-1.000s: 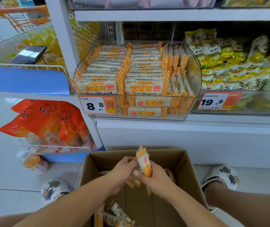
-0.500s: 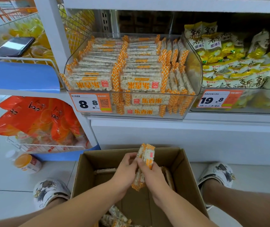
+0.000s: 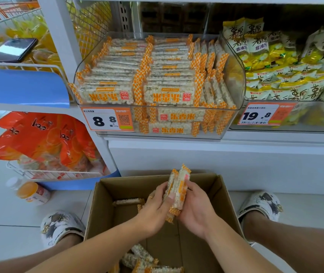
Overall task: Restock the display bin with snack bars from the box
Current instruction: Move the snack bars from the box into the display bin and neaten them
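Over the open cardboard box (image 3: 224,194) on the floor, my left hand (image 3: 155,209) and my right hand (image 3: 195,210) together grip a small upright stack of snack bars (image 3: 179,186) in clear wrappers with orange-checked ends. Loose bars (image 3: 145,260) lie at the box's near end, and one more bar (image 3: 128,201) rests against its far wall. The clear display bin (image 3: 234,81) sits on the shelf above, packed with rows of the same bars behind an 8.8 price tag (image 3: 107,119).
A neighbouring bin of yellow snack packs (image 3: 287,75) carries a 19.8 tag. At left, a blue wire rack (image 3: 25,87) holds orange bags (image 3: 39,138) and a phone (image 3: 11,50). A small orange bottle (image 3: 32,193) lies on the floor. My slippered feet (image 3: 61,226) flank the box.
Both hands have gathered the bars into a tight upright stack and lifted it slightly above the box. The view has moved closer to the shelf.
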